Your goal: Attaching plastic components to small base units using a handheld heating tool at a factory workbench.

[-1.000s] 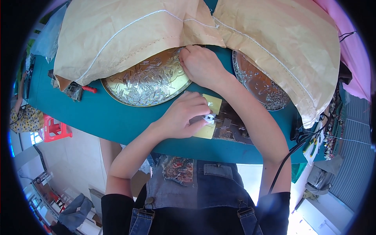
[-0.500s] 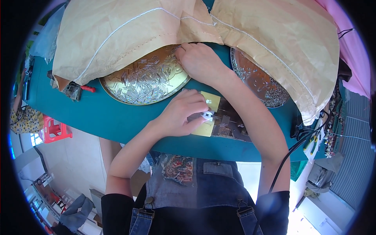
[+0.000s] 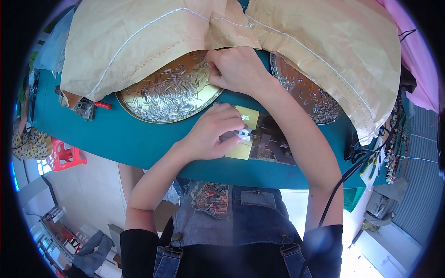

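Observation:
My left hand (image 3: 214, 132) is closed, thumb and fingers pinching a small white plastic-looking piece (image 3: 244, 135). It holds this piece over a yellow plate (image 3: 241, 151) on a dark, worn metal fixture (image 3: 272, 132). Farther off, my right hand (image 3: 236, 69) is over the right edge of a round, gold-coloured tray (image 3: 172, 121). Its fingers are curled together; whatever is between them, if anything, is hidden. Many thin, short metal pins (image 3: 174, 92) lie scattered in that tray.
Brown paper sacks (image 3: 153, 41) with white stitching overhang both trays. At right, a second round tray (image 3: 340, 118) holds small metal bits. A red-handled tool (image 3: 103, 105) lies on the green tabletop (image 3: 139, 146). Black cables (image 3: 359, 162) and pliers (image 3: 369, 167) are at the right edge.
My right hand has curled its fingers in and lifted slightly at the tray's edge. The left hand keeps its pinch on the white piece. The whole view has shifted slightly.

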The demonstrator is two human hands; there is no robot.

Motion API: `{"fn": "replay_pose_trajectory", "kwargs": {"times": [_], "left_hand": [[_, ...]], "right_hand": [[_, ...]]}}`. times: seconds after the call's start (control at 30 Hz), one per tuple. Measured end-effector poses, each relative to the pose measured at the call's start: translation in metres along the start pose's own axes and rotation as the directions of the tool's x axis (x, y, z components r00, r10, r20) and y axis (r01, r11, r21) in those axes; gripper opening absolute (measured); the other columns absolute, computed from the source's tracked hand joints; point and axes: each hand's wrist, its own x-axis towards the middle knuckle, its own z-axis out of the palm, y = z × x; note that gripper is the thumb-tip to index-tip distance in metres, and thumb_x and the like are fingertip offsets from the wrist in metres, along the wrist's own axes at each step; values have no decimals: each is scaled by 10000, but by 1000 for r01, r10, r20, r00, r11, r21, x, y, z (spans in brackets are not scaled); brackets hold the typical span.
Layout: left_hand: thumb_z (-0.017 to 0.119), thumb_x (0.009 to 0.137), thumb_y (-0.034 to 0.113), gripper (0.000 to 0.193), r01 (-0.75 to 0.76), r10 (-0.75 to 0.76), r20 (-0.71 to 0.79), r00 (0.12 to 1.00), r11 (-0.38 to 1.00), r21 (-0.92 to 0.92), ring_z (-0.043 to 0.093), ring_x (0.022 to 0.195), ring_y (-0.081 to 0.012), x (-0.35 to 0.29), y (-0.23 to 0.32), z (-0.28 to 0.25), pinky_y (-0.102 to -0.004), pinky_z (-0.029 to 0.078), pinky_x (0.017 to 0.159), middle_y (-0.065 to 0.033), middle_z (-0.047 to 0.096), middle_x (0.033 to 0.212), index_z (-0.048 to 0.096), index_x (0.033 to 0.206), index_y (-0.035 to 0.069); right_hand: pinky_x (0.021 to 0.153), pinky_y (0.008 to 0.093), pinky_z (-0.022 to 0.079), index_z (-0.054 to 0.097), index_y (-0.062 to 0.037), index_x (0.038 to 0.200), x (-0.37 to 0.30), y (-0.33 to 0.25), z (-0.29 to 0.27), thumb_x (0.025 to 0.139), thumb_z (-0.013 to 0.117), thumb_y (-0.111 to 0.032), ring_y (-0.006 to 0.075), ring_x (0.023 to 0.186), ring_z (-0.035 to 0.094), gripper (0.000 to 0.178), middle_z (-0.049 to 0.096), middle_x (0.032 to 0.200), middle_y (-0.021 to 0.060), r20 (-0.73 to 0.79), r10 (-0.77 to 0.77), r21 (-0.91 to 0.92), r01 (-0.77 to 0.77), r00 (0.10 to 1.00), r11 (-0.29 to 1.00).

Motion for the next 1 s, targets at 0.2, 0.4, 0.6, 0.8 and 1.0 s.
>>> {"fn": "replay_pose_trajectory", "kwargs": {"times": [0.2, 0.4, 0.6, 0.8, 1.0], "left_hand": [[726, 751, 107, 219, 17, -17, -13, 1000, 1000, 0, 562, 911, -323, -5, 0, 0, -416, 447, 823, -106, 628, 976, 667, 949, 33], [715, 742, 97, 209, 6, -6, 29, 1000, 1000, 15, 556, 909, -312, 0, 4, -6, -411, 435, 809, -92, 590, 913, 670, 942, 62], [721, 749, 102, 187, -1, 1, -13, 1000, 1000, -14, 553, 896, -297, 2, 5, -5, -397, 425, 785, -78, 580, 893, 672, 927, 72], [738, 751, 108, 198, 9, -9, -15, 1000, 1000, -21, 555, 897, -292, 2, 5, -4, -393, 422, 783, -72, 587, 898, 681, 938, 76], [735, 747, 92, 213, -3, 3, -11, 1000, 1000, -15, 560, 902, -285, 1, 4, -4, -387, 423, 783, -73, 599, 908, 693, 955, 78]], "right_hand": [[693, 383, 532, 615, -44, 751, -24, -32, -45, 747, 698, -139, 294, 831, 661, 127, 621, 874, 117, -58, 46, 268, -29, 997, 963], [783, 370, 466, 631, -82, 781, -116, -56, -72, 642, 779, -13, 241, 859, 600, 215, 583, 972, 52, 13, 264, 537, -229, 965, 812], [778, 349, 430, 633, -94, 786, -130, -62, -66, 613, 787, 15, 189, 794, 593, 256, 585, 976, 28, -83, 279, 400, -225, 957, 889], [760, 357, 437, 630, -83, 798, -132, -61, -59, 611, 780, 21, 199, 791, 601, 261, 595, 970, 35, -94, 232, 375, -181, 968, 909], [783, 366, 466, 682, -71, 851, -136, -64, -67, 699, 813, -6, 231, 825, 620, 211, 636, 962, 41, -66, 201, 344, -166, 977, 924]]}}
